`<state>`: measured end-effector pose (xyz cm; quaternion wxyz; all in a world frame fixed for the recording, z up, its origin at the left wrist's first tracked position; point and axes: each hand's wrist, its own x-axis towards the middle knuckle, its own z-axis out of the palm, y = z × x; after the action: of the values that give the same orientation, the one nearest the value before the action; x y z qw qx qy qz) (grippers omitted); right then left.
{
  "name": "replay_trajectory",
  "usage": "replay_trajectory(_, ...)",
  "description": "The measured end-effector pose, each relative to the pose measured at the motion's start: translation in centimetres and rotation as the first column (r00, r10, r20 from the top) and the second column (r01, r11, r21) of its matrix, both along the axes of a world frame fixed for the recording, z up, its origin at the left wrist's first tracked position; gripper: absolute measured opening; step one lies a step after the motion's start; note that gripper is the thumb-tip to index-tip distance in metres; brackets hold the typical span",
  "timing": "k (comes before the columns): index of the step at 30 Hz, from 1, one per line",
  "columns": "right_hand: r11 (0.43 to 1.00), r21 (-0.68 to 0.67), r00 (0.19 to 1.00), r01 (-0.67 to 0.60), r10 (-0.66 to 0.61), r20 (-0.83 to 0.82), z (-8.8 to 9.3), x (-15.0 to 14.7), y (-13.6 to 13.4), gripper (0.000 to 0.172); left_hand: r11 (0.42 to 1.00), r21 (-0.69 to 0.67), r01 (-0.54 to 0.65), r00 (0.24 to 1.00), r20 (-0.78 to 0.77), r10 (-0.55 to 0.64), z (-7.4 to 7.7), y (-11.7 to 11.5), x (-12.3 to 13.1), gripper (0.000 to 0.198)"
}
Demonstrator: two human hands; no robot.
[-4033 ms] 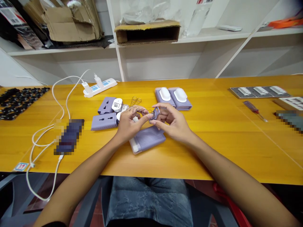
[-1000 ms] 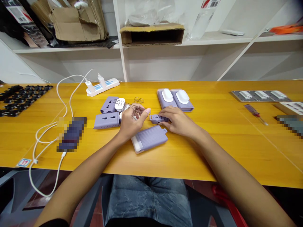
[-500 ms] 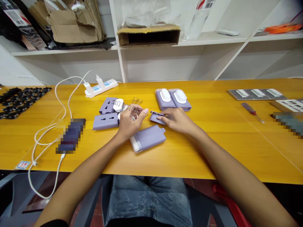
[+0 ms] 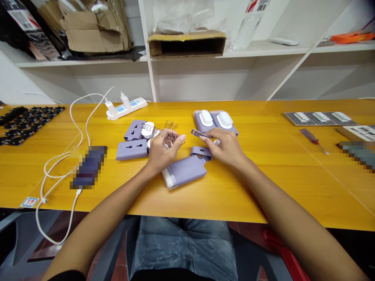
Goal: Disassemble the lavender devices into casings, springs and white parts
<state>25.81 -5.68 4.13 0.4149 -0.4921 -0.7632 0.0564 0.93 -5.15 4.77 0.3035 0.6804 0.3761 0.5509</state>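
My left hand (image 4: pixel 164 154) is closed on a thin dark coil spring (image 4: pixel 168 134), which stretches away to the left over a round white part (image 4: pixel 148 132). To its right, my right hand (image 4: pixel 227 147) pinches a small flat purplish piece (image 4: pixel 199 134) by one end. Just below that piece, a curved purple cover (image 4: pixel 201 150) with a small hole rests on the table. A ribbed purple case (image 4: pixel 187 171) with a white end lies in front of both hands. Two purple blocks with slots, one being a socket block (image 4: pixel 133 150), sit beyond my left hand.
Two purple units with white tops (image 4: pixel 225 120) stand behind my right hand. Loose coils (image 4: pixel 171 124) lie farther back. At left are a power strip (image 4: pixel 127 109), white cable, and phone (image 4: pixel 89 168); at right, a screwdriver (image 4: pixel 314 140) and grey panel (image 4: pixel 320 118).
The curved purple cover has left my right hand and now lies on the table by the case. My right hand has raised the flat piece slightly; my left hand keeps the spring.
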Motion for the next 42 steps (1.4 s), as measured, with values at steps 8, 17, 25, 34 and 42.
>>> replay_trajectory(8, 0.905, -0.279, 0.938, -0.320, 0.262, -0.227, 0.8, -0.6, -0.7, 0.037, 0.999, 0.035, -0.008, 1.000, -0.024, 0.009, 0.0, 0.1, -0.1, 0.029)
replay_trajectory(17, 0.957, -0.256, 0.990, -0.133, 0.142, 0.014, 0.0, -0.8, -0.4, 0.039, 0.999, 0.045, -0.011, 0.999, -0.036, 0.013, -0.2, 0.2, -0.1, 0.029)
replay_trajectory(25, 0.998, -0.067, 0.964, 0.007, 0.012, 0.267, -1.9, -1.0, 0.7, 0.029, 0.998, 0.052, -0.026, 0.997, -0.067, 0.029, -0.4, 0.1, 0.0, 0.029)
replay_trajectory(34, 0.974, -0.121, 0.958, 0.192, -0.159, 0.239, -2.0, -0.1, 1.4, 0.030, 1.000, 0.022, -0.006, 0.999, -0.053, 0.007, -0.1, -0.1, 0.1, 0.030)
replay_trajectory(42, 0.986, -0.027, 0.954, 0.166, -0.153, 0.258, -2.0, -0.1, 1.4, 0.033, 0.999, 0.037, -0.024, 0.997, -0.073, 0.027, -0.1, -0.1, 0.0, 0.029)
